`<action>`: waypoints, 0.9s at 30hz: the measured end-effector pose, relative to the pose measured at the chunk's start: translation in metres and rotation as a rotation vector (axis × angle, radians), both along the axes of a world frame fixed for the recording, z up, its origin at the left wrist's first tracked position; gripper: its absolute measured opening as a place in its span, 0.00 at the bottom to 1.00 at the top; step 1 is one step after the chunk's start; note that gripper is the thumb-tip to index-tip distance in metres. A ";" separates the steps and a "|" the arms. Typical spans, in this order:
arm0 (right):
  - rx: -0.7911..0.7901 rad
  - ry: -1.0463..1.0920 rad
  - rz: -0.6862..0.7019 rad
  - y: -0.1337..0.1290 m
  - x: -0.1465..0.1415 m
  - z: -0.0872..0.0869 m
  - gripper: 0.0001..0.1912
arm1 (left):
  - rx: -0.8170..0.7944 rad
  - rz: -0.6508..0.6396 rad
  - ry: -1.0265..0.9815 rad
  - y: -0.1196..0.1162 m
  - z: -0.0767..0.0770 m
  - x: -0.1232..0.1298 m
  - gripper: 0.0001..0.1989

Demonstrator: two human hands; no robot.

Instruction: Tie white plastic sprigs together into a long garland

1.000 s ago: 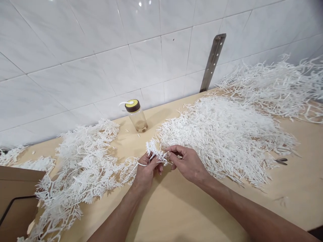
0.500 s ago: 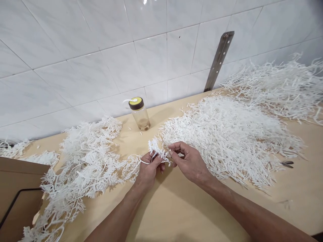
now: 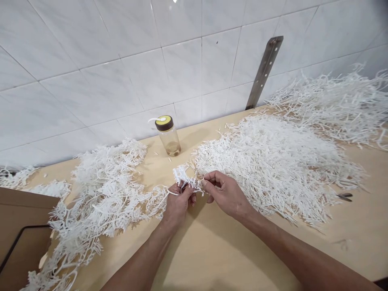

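Observation:
My left hand (image 3: 178, 201) is closed around a white branched plastic piece (image 3: 182, 175), thin prongs sticking up past the fingertips and a curved stem looping out to the left. Close by on the right, my right hand (image 3: 224, 192) pinches with thumb and index finger at the edge of that piece, on a small white prong. To the left lies a heap of similar branched white pieces (image 3: 112, 194). A large pile of short, thin white sticks (image 3: 273, 161) spreads beside and beyond my right hand.
A clear bottle with a yellow and dark lid (image 3: 169, 137) stands behind my hands. A perforated metal bracket (image 3: 263, 72) leans on the tiled wall. Small dark clippers (image 3: 345, 197) lie at the right. A cardboard box (image 3: 24, 234) is at lower left; longer white strands (image 3: 342, 105) lie back right.
My left hand has shifted slightly left with the white piece, which has tilted a little. My right hand stays pinched at almost the same place.

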State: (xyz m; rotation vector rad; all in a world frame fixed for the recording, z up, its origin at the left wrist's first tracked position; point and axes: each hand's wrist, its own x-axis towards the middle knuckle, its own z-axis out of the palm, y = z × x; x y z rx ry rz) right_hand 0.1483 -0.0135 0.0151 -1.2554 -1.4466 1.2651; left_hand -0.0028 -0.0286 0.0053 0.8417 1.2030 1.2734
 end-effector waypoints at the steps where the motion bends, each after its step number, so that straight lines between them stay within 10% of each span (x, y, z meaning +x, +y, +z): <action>1: -0.032 0.007 0.020 0.000 0.000 0.001 0.12 | -0.006 0.014 0.011 0.000 0.000 0.000 0.15; 27: -0.044 0.006 0.009 -0.001 0.000 0.001 0.12 | 0.029 0.059 0.170 -0.001 -0.009 -0.002 0.12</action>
